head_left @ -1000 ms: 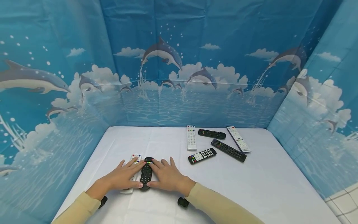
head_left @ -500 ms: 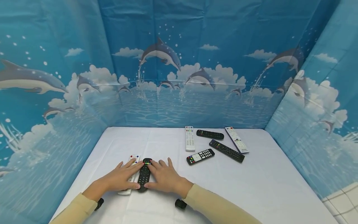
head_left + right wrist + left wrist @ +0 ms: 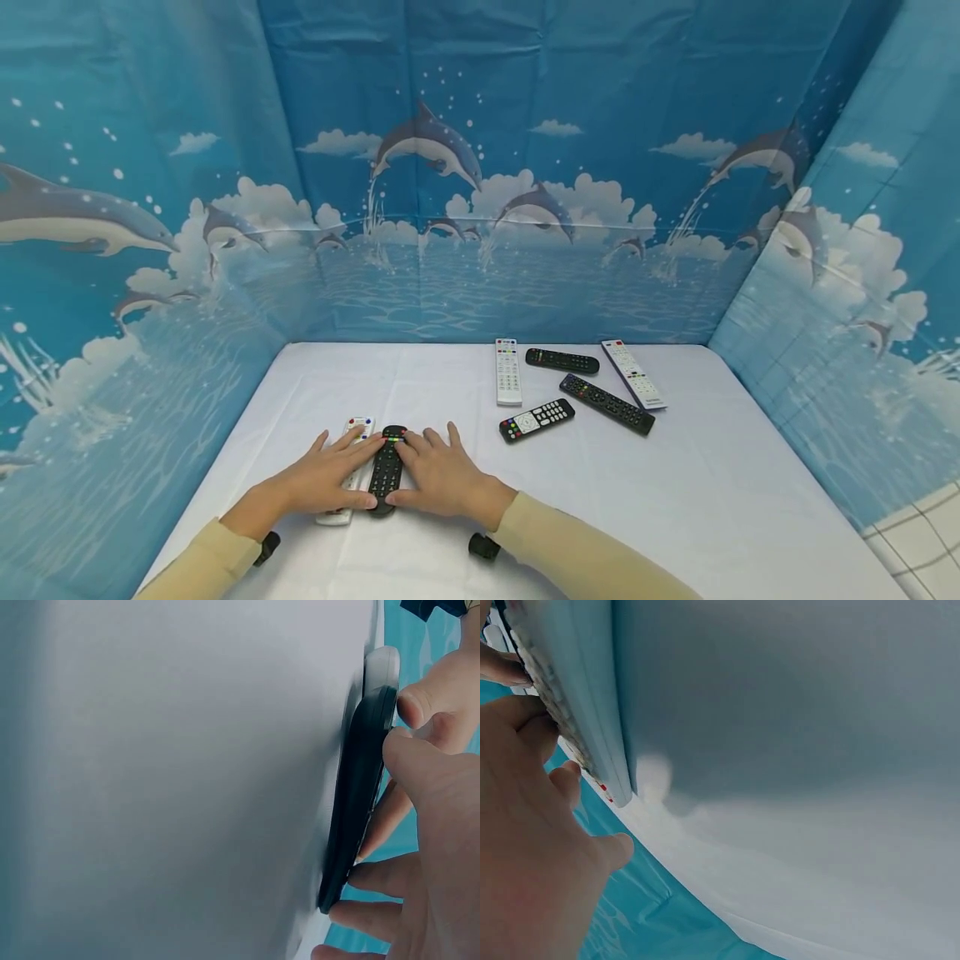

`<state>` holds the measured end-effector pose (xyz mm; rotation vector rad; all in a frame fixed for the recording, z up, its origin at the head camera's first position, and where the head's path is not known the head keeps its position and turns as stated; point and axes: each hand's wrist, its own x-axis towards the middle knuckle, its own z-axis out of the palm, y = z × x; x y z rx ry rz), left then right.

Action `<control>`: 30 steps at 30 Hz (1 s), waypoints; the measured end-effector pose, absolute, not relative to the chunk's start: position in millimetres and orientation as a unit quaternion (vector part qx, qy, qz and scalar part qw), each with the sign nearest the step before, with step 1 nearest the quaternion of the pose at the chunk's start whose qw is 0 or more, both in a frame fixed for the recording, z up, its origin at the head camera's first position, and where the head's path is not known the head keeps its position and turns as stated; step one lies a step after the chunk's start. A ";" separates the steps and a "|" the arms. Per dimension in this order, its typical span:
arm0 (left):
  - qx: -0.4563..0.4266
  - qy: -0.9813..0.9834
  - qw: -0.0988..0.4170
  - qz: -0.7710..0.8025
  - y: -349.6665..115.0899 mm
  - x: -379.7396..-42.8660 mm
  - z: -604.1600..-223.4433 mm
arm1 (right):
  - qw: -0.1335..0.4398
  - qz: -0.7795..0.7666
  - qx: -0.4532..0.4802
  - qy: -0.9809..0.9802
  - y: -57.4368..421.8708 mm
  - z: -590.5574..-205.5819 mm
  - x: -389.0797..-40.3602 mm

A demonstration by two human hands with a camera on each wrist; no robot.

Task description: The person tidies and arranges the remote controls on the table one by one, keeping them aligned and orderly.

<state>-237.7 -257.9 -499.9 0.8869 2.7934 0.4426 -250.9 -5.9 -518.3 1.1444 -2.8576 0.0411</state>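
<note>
A black remote control (image 3: 386, 473) lies lengthwise on the white tabletop, side by side with a white remote control (image 3: 362, 423) to its left. Across the white one stretches my left hand (image 3: 318, 477), its fingertips and thumb tip reaching the black remote's left edge. From the other side my right hand (image 3: 448, 482) touches the black remote's right edge, fingers at its top end and thumb at its bottom end. Both hands' fingers are nearly straight. In the right wrist view the black remote (image 3: 358, 780) shows its side; the left wrist view shows the white remote's side (image 3: 585, 682).
Several other remotes lie at the back right: a white one (image 3: 507, 375), a short black one (image 3: 562, 361), a long black one (image 3: 609, 405), a dark-edged white one (image 3: 632, 374), and a black one with white buttons (image 3: 537, 420). A dolphin-print curtain (image 3: 480, 283) borders the table.
The head view has shifted slightly, moving everything a little to the left in the picture. Both hands keep their places at the two remotes.
</note>
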 end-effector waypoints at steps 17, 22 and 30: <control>0.327 0.942 -0.017 0.068 -196.9 -268.6 -491.3 | 0.043 0.004 0.333 -0.942 58.1 -508.3 -274.0; 0.309 0.949 -0.020 0.065 -168.6 -277.3 -490.9 | 0.052 0.002 0.335 -0.941 87.1 -511.3 -281.8; 0.324 0.945 0.001 0.046 -124.1 -275.3 -491.3 | 0.082 0.023 0.319 -0.944 150.5 -517.7 -295.5</control>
